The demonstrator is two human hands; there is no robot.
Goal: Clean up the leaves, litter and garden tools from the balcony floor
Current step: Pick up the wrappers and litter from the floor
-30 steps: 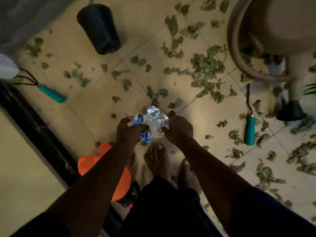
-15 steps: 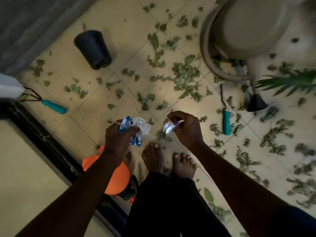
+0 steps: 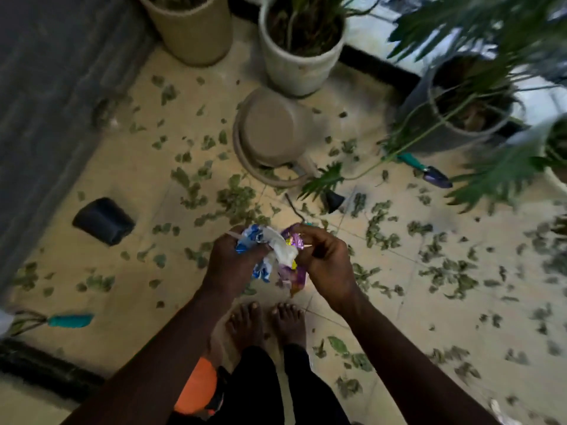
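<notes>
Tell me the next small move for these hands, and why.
Probably tuck the purple foil wrapper from the right hand into the left hand, which grips the crumpled blue-and-white wrapper. Both hands are full, and dry green leaves litter the tiled floor.

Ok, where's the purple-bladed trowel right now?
In the head view the trowel lies on the floor at upper right, beside the grey plant pot, right of the watering can.
</notes>
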